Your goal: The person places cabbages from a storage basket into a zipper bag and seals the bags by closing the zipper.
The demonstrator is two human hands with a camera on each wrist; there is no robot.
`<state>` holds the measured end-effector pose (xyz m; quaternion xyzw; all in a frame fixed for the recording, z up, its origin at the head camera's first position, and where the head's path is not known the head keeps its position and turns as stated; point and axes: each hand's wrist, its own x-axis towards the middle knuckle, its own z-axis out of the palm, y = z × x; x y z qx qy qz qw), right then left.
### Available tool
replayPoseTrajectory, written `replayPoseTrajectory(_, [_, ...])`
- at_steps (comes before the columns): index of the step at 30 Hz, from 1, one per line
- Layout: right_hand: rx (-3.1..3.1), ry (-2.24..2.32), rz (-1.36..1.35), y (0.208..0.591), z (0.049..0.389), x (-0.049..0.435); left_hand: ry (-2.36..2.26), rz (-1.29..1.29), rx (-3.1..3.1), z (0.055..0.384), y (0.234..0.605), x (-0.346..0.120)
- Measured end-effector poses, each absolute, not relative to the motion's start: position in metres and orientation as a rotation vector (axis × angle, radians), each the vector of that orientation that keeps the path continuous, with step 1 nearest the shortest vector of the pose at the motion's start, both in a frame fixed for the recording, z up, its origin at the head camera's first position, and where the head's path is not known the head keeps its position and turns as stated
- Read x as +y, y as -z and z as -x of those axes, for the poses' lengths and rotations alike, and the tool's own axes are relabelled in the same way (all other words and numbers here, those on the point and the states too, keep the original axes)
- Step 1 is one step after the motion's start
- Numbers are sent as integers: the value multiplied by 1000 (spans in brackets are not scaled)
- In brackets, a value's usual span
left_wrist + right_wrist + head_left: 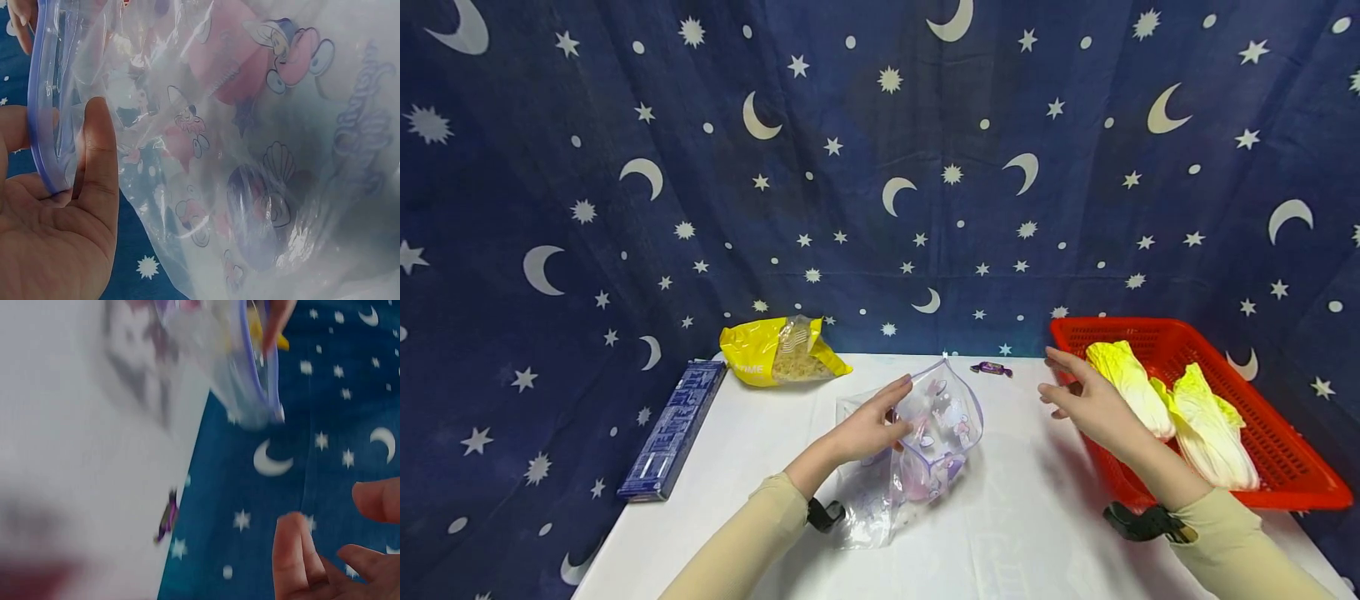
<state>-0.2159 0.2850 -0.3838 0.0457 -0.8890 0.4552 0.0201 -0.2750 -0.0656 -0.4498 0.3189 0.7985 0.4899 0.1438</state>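
A clear zip bag (934,417) with a purple zip edge and pink and purple cartoon prints hangs upright over the table, its mouth spread. My left hand (871,423) grips it at the left side of the mouth. In the left wrist view, the zip edge passes between the thumb (99,156) and fingers of that hand. My right hand (1092,402) is in the air to the right of the bag, fingers loosely bent and holding nothing. Beside it stands a red plastic basket (1288,454) with two napa cabbages (1213,429) in it.
A purple wrapped candy (992,368) lies near the table's back edge. At the back left rests a yellow food packet (775,354) with a see-through window. A long blue box (673,429) lies along the left edge. The star-and-moon curtain (880,167) hangs behind.
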Motion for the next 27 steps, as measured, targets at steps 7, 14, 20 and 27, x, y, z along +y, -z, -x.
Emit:
replayPoseTrajectory(7, [-2717, -1223, -66, 372, 215, 334, -1344, -890, 2352, 276, 450, -67])
replayPoseTrajectory(14, [-2761, -1049, 70, 366, 210, 377, -1334, -878, 2359, 277, 451, -69])
replayPoseTrajectory(20, [-2750, -1017, 120, 367, 206, 399, -1354, -877, 2344, 277, 453, -69])
replayPoseTrajectory(27, [-2768, -1021, 218, 369, 203, 422, -1362, -883, 2333, 277, 452, -69])
